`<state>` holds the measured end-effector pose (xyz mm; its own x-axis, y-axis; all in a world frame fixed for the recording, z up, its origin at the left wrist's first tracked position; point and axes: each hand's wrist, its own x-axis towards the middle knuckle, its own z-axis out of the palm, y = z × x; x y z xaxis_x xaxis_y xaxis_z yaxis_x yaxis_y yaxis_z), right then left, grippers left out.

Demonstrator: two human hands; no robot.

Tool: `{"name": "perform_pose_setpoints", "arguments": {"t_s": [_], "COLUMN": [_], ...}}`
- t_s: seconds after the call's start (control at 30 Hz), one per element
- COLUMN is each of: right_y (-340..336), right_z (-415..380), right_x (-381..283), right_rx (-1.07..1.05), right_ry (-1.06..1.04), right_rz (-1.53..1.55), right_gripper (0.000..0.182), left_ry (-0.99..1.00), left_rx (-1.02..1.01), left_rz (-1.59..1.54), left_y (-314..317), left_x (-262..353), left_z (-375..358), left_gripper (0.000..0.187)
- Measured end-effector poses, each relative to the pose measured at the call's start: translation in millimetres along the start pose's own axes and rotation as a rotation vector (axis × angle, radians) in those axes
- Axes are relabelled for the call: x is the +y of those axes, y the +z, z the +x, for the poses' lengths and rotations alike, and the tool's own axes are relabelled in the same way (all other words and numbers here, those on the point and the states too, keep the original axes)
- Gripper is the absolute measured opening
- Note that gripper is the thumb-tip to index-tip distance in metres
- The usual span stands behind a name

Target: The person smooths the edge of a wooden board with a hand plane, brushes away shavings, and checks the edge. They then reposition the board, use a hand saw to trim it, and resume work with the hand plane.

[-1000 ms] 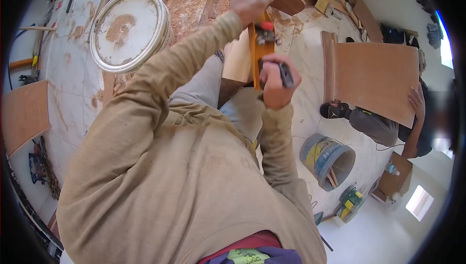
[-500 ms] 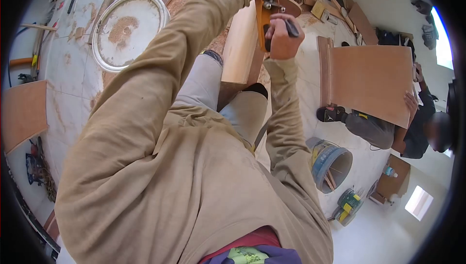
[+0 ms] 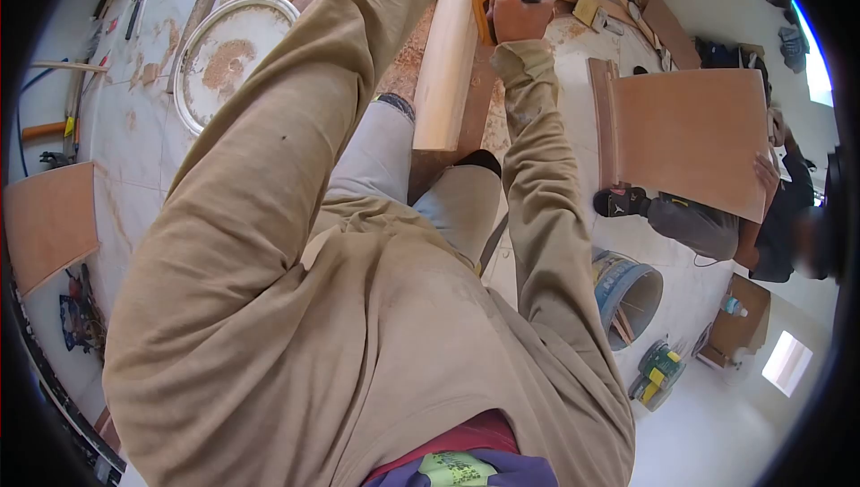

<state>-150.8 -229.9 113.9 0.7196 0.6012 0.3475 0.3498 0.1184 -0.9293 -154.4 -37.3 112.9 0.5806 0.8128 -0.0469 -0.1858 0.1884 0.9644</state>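
Observation:
My right hand (image 3: pixel 522 8) is wrapped round the dark rear handle of a hand plane (image 3: pixel 480 5) with an orange body. The plane sits at the far part of a long, pale piece of wood (image 3: pixel 443 88), along its right side. That wood lies lengthwise between my legs, over a darker board (image 3: pixel 475 97). My left arm stretches to the top edge, where the sleeve ends; the left hand itself is outside the picture.
Left of my arm stands a round white lid (image 3: pixel 228 61) with sawdust. At right a person holds a large brown panel (image 3: pixel 690 142). A bucket (image 3: pixel 632 294) with wood strips and a smaller green container (image 3: pixel 658 366) stand nearer. Scrap wood (image 3: pixel 591 12) lies beyond.
Both arms have reached farther forward, and the plane has slid away from me along the wood. My left hand has passed out of view at the top.

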Motion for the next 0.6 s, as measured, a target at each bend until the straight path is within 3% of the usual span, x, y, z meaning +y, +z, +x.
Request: {"name": "perform_pose_setpoints", "arguments": {"t_s": [0.07, 0.1, 0.2, 0.27, 0.3, 0.4, 0.47, 0.5, 0.53, 0.57, 0.6], "right_y": [-2.9, -15.2, -56.1, -76.1, -86.2, -75.4, -53.0, -38.3, -28.8, -19.4, -6.9], "right_z": [-24.6, -53.4, -172.5, -238.4, -261.3, -230.2, -162.3, -115.5, -64.5, -21.7, 8.2], "right_x": [-0.8, -7.8, -68.6, -112.1, -122.1, -120.4, -79.7, -61.6, -38.8, -17.0, 0.5], "right_rx": [0.013, 0.006, -0.083, -0.165, -0.223, -0.217, -0.132, -0.090, -0.081, -0.062, -0.034], "right_ry": [0.016, 0.067, 0.261, 0.107, 0.162, 0.161, 0.132, 0.151, -0.070, 0.073, -0.047], "right_rz": [0.081, 0.092, -0.018, -0.145, -0.130, -0.169, -0.170, -0.143, -0.181, -0.136, -0.113], "right_gripper": [0.013, 0.011, 0.009, 0.008, 0.007, 0.008, 0.008, 0.009, 0.014, 0.015, 0.016], "left_ry": [0.150, 0.101, 0.085, 0.071, 0.030, 0.026, 0.236, 0.205, 0.168, 0.100, 0.101], "left_rx": [-0.066, -0.034, 0.021, 0.031, 0.044, 0.074, 0.069, 0.034, 0.066, 0.028, 0.059], "left_rz": [0.113, 0.039, 0.033, 0.040, 0.003, -0.032, 0.033, -0.070, -0.100, -0.068, 0.019], "left_y": [-6.9, -5.0, -16.6, -26.5, -29.7, -26.1, -15.3, -12.6, -3.6, -1.5, 1.1], "left_x": [-30.4, -47.2, -38.8, -28.0, -37.5, -26.1, -35.5, -49.6, -48.1, -43.5, -34.8], "left_z": [3.7, -20.3, -161.9, -265.3, -284.9, -259.0, -165.0, -104.3, -49.9, -5.2, 17.6], "left_gripper": [0.062, 0.063, 0.055, 0.051, 0.050, 0.049, 0.051, 0.056, 0.065, 0.065, 0.065]}}
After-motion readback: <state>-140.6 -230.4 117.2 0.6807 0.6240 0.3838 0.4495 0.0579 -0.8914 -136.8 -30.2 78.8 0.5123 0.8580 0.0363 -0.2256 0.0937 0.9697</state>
